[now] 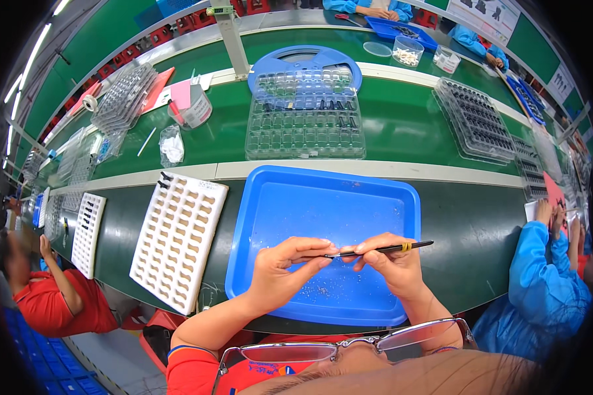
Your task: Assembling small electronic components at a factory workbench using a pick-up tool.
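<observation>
Above the blue tray my two hands meet. My right hand is closed round a slim black pen-shaped tool with a yellow band, its handle pointing right and its metal tip pointing left. That tip reaches the fingertips of my left hand, whose thumb and fingers pinch a small dark part. Fingers mostly hide this part, so its kind does not show. Fine pale crumbs lie scattered on the tray floor under both hands.
Left of the tray lies a white slotted foam tray with a few black pieces in its far corner. Beyond stand a clear blister tray on a blue reel, a white tub and stacked blister trays. Co-workers sit on both sides.
</observation>
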`<state>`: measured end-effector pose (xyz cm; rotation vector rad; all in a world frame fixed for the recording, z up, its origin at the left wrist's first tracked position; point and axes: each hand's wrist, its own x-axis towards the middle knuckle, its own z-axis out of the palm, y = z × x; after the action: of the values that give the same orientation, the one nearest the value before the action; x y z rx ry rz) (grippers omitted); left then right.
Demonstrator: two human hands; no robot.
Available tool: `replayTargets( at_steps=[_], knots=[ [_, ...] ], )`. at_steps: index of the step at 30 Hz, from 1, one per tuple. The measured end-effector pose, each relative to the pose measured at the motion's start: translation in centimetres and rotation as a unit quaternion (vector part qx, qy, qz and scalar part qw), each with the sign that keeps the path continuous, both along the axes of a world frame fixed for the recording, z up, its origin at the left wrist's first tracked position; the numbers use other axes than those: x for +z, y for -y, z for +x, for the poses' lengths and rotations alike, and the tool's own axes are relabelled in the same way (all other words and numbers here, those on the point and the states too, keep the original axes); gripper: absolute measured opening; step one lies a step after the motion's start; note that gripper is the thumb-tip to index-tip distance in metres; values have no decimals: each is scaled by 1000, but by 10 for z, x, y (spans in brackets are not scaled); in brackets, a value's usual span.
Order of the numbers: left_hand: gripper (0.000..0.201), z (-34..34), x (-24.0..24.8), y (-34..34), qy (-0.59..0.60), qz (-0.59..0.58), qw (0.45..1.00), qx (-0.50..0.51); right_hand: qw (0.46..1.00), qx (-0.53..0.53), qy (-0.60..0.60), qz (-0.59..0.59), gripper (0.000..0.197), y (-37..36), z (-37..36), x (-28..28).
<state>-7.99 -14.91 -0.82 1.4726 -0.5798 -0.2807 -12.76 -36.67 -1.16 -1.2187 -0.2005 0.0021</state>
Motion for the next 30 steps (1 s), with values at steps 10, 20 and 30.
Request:
replayTargets(
  at_steps=[10, 20, 30],
  knots=[
    [27, 0, 2, -2, -1, -2, 1000, -1, 1000, 1, 0, 1, 15, 0, 1, -1],
    [30, -1, -1, 0, 83, 38, 996, 21, 1000, -7, 14, 22, 14, 3, 0, -4],
    [25, 3, 5, 5, 313, 120, 940, 67, 1000, -21, 14, -5, 15, 3, -1, -2]
  ],
)
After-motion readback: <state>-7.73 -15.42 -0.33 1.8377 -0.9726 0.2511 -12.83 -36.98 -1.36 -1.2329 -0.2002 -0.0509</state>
